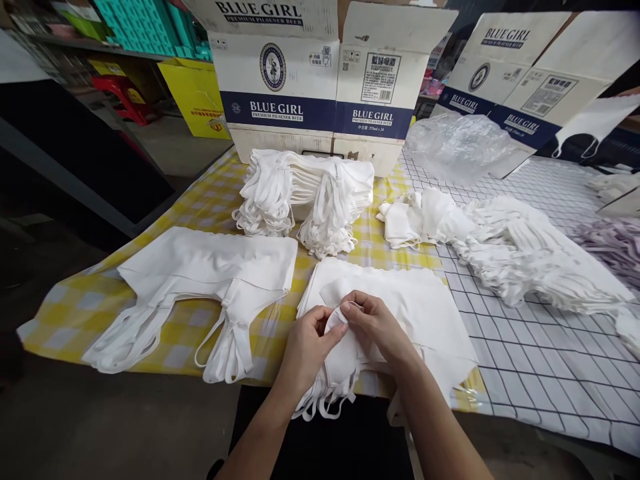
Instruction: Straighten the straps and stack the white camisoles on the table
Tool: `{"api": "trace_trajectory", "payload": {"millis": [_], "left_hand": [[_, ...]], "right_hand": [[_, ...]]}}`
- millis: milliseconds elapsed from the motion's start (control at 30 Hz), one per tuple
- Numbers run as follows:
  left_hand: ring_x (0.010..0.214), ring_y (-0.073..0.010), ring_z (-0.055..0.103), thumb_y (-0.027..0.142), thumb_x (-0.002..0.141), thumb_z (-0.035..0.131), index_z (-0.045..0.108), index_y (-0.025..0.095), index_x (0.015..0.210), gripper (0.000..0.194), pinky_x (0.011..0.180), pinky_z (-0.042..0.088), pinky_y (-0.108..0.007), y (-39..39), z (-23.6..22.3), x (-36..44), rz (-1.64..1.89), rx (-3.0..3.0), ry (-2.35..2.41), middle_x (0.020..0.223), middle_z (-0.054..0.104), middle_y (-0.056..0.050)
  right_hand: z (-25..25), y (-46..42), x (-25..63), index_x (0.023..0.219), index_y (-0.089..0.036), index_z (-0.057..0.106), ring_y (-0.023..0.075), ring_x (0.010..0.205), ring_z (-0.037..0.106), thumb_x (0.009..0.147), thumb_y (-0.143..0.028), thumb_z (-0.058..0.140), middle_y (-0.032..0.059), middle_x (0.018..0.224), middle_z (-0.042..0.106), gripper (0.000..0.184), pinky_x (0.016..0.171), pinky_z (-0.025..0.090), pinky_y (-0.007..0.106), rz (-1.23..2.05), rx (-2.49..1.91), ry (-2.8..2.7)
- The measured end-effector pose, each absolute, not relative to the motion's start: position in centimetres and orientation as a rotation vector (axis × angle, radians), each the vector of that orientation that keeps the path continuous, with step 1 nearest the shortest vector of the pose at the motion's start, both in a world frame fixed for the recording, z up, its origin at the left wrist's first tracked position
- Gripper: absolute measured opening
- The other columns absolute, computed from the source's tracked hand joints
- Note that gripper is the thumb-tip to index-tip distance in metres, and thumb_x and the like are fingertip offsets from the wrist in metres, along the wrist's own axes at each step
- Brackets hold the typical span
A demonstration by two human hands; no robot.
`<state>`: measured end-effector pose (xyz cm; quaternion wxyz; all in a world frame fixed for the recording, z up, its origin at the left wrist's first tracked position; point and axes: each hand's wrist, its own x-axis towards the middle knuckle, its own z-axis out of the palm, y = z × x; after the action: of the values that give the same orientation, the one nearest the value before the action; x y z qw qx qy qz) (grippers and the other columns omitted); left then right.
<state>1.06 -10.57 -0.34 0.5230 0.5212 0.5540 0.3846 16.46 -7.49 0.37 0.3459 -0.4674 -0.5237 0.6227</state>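
My left hand [311, 341] and my right hand [379, 325] meet over a stack of white strappy bra tops [435, 313] at the table's front edge. Between the thumbs and fingers of both hands is a white rounded bra pad [336, 319], its curved rim showing. Part of it is covered by my fingers. Loops of strap from the stack hang over the edge below my left wrist. To the left lies a smaller flat pile of bra tops [210, 263], straps toward me. Behind, a tall folded stack of bra tops [325, 175] has its straps bunched in front.
Two open Blue Girl cartons [285, 80] [515, 87] stand at the back. A crumpled clear plastic bag [460, 143] sits by the right one. More white garments [530, 250] and some lilac ones [613, 243] lie at right. A yellow checked cloth [170, 340] covers the table's left side.
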Motion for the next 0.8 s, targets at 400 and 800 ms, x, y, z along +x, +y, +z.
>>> {"api": "trace_trajectory", "payload": {"millis": [400, 800], "left_hand": [[0.06, -0.0113, 0.041, 0.042, 0.08, 0.053, 0.056, 0.017, 0.07, 0.027, 0.056, 0.031, -0.023, -10.3, 0.0, 0.5, 0.878, 1.265, 1.277, 0.065, 0.046, 0.003], [0.06, -0.0108, 0.038, 0.041, 0.084, 0.049, 0.049, 0.018, 0.067, 0.028, 0.056, 0.032, -0.021, -10.2, -1.0, 0.3, 0.903, 1.226, 1.226, 0.063, 0.041, 0.004]], "right_hand": [[0.2, -7.5, 16.3, 0.07, -0.016, 0.054, 0.0093, 0.056, 0.036, 0.08, -0.048, 0.055, -0.0032, 0.061, 0.043, 0.033, 0.053, 0.032, 0.022, 1.604, -1.17, -1.293], [-0.3, -7.3, 16.4, 0.071, -0.018, 0.052, 0.0104, 0.058, 0.037, 0.081, -0.048, 0.052, -0.0028, 0.062, 0.042, 0.032, 0.056, 0.032, 0.023, 1.59, -1.18, -1.317]]}}
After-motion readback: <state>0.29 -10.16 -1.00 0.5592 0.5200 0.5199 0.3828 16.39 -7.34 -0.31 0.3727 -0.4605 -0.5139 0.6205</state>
